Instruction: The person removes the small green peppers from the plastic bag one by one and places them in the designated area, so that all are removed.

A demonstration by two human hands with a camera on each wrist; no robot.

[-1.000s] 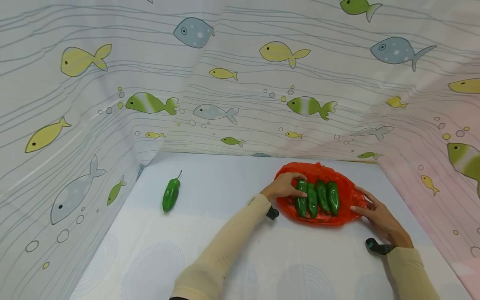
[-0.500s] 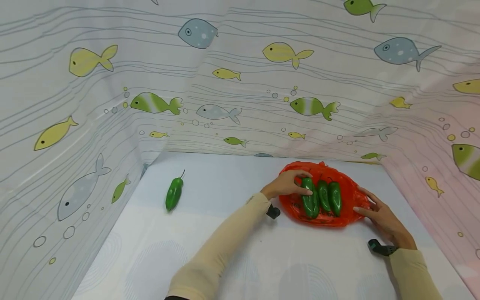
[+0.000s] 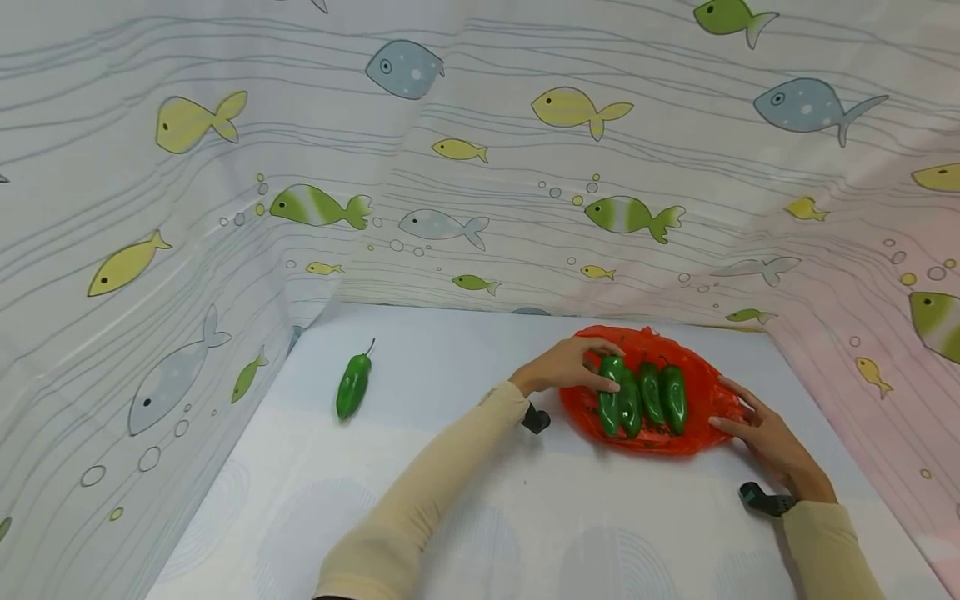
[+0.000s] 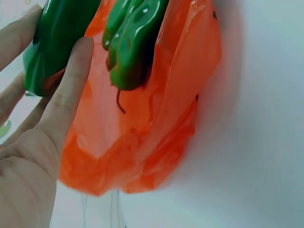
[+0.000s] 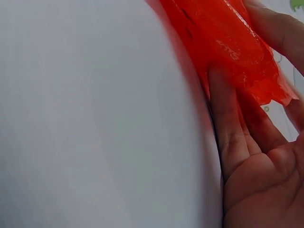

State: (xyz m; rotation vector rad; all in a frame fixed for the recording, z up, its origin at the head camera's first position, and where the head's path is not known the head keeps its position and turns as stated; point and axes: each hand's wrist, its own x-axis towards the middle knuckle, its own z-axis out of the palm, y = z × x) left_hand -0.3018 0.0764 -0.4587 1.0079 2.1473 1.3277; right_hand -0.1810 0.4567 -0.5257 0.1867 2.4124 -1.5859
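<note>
Several green peppers lie side by side on a red plastic bag (image 3: 693, 392) at the right of the table in the head view. My left hand (image 3: 562, 365) holds the leftmost pepper (image 3: 609, 417) near its upper end, thumb on the near side and fingers on the far side. In the left wrist view that pepper (image 4: 61, 38) sits between thumb and fingers, with other peppers (image 4: 135, 47) beside it. My right hand (image 3: 768, 433) holds the bag's gathered right end. In the right wrist view, the bag (image 5: 228, 42) lies between its thumb and fingers.
A single green pepper (image 3: 353, 386) with a long stem lies on the left of the white table (image 3: 450, 367). Fish-patterned sheets (image 3: 487, 183) rise at the back and both sides. A dark wrist camera (image 3: 765, 498) sits on the right wrist.
The left hand shifts the leftmost pepper right against its neighbour, then slightly back left. The right hand stays at the bag's end. The head view drifts a little.
</note>
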